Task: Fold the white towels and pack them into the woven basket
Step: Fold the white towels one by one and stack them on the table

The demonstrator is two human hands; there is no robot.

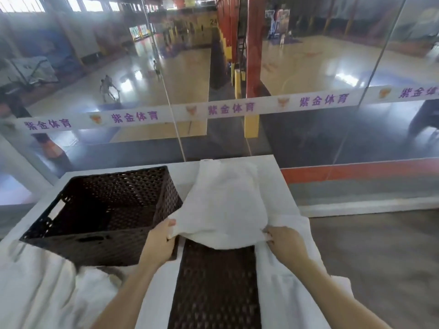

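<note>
A white towel [225, 200] lies stretched over the table, its near edge lifted. My left hand [159, 243] pinches the towel's near left corner, right beside the basket's wall. My right hand [282, 244] pinches the near right corner. The dark brown woven basket [71, 238] stands on the left of the table, with nothing visible inside it. Under the lifted edge a dark woven panel [216, 286] lies flat, running toward me.
More white towels lie crumpled at the near left [40, 290] and flat at the right [292, 293]. The white table [280, 184] ends at a glass wall [308, 129] overlooking a sports hall. Bare floor [380, 257] lies to the right.
</note>
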